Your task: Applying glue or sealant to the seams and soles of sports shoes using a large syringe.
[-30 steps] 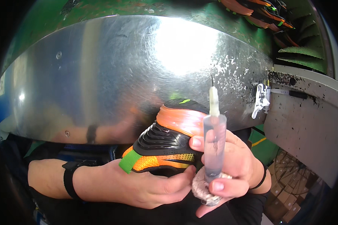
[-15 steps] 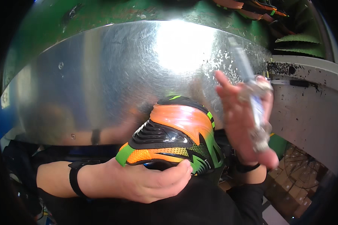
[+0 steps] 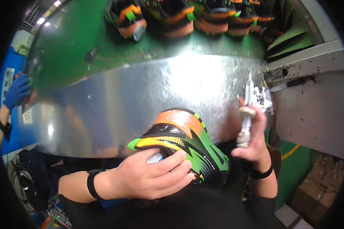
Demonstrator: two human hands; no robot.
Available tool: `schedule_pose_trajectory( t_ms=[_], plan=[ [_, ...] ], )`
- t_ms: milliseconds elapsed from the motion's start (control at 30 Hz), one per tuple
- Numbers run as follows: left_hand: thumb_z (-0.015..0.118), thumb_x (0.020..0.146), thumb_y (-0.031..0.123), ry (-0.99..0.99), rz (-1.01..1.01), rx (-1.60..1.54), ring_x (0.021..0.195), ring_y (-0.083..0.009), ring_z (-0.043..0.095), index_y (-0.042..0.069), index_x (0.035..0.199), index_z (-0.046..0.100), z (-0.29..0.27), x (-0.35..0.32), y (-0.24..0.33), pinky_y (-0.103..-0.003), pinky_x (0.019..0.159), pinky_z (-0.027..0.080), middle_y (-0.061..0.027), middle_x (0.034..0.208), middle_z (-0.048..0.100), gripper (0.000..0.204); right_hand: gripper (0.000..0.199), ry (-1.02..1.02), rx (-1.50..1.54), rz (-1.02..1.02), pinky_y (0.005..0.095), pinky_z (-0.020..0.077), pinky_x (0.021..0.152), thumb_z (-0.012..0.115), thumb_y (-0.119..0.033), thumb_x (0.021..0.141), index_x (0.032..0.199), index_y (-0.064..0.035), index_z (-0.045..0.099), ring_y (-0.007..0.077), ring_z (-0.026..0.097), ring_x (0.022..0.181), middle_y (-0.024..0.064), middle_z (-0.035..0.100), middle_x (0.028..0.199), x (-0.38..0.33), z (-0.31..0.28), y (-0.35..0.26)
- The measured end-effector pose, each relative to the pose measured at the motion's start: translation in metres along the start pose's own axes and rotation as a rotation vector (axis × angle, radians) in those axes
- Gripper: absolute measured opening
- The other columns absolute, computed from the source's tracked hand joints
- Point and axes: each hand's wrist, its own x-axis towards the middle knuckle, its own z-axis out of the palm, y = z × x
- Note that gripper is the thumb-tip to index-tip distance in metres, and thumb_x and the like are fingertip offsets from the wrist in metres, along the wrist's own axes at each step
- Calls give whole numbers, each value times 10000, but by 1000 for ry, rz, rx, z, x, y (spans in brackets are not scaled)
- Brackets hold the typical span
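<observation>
My left hand [image 3: 151,177] grips a black, orange and green sneaker [image 3: 202,152] by its collar, the fingers lying over the edge of the foot opening. The sneaker is tilted, its green side facing up and its orange heel-like end toward the metal sheet. To the right of it, my right hand [image 3: 258,133] is closed round a slim syringe [image 3: 245,128] crusted with whitish residue. The thin tip of the syringe points away from me and stays apart from the sneaker. Crumpled white scraps [image 3: 264,100] lie just beyond that hand.
A scratched metal sheet [image 3: 114,99] covers the near part of the green table [image 3: 72,49]. Several similar sneakers [image 3: 176,17] stand along the far side. At far left is another person's blue-gloved hand [image 3: 17,91]. A dark-handled tool [image 3: 294,83] lies on the right ledge.
The view has tilted up, bringing in more sneakers and the gloved hand. The sneaker has turned in my left hand. My right hand has turned, its fingers now drawn round the syringe.
</observation>
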Motion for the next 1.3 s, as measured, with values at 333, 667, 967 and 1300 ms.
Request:
schedule_pose_trajectory(
  t_ms=[333,667,967,1300],
  plan=[
    [775,615,37,263,-330,308,1109,-368,571,16,1176,561,-109,3,-69,-457,974,426,-184,1163,588,600,1017,67,-502,-169,435,324,933,849,-502,561,1292,35,392,323,485,1003,160,491,1132,-8,-1,-1],
    [663,891,266,660,-1082,-329,733,-73,588,149,1057,512,-155,135,-312,-227,563,476,14,869,583,253,933,-16,-466,-157,484,314,882,823,-556,568,1234,-22,448,343,483,1047,140,499,1077,14,0,-1],
    [571,933,382,358,-1223,-486,1095,-204,557,52,1394,409,-45,165,-425,-298,879,479,-146,1339,477,589,901,-17,-519,-18,539,232,996,792,-622,579,1194,-53,461,338,455,1076,112,495,1079,15,5,-1],
    [341,1016,220,412,-636,-778,1316,-293,433,-58,1401,349,-102,120,-315,-379,1091,341,-189,1442,398,475,865,-59,-684,140,406,321,927,806,-434,576,1319,-119,496,276,478,1145,132,509,1203,23,8,-16]
  ],
)
